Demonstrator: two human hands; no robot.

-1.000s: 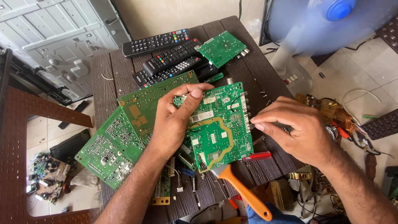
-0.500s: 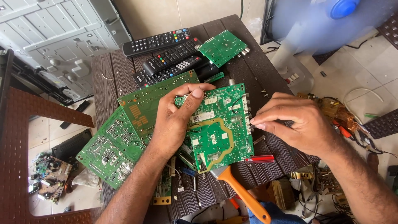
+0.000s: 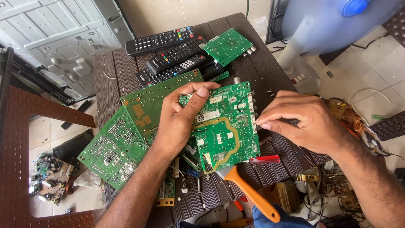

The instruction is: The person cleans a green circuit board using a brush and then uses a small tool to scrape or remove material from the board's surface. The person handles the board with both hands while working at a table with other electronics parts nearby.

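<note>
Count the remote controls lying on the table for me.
3, side by side at the table's far end: the rear remote, the middle remote, and the front remote, partly under a green circuit board. Others could be hidden.
</note>
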